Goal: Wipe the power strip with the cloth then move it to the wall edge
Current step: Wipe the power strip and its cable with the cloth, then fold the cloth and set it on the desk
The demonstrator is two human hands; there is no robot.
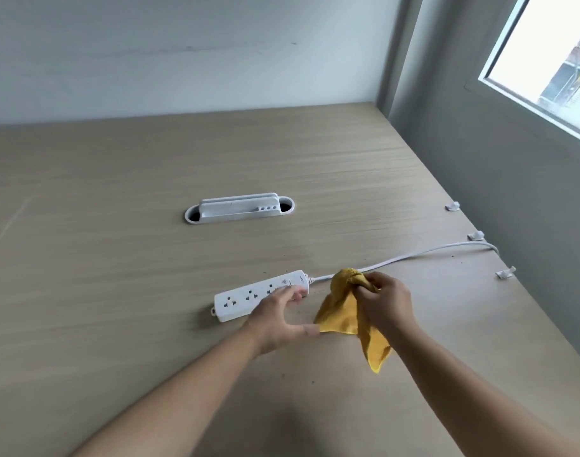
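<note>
The power strip (260,295) is partly covered by the left hand (275,319); its cord (413,255) is hidden behind the cloth (344,311). The window (545,61) is cut off.

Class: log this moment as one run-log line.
left hand: on power strip | right hand: holds yellow cloth | wipe: not yet begun

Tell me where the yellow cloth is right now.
In the head view, the yellow cloth hangs bunched in the right hand, just right of the power strip.

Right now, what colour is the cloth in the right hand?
Plain mustard yellow; the cloth shows best in the head view, held by the right hand.
</note>
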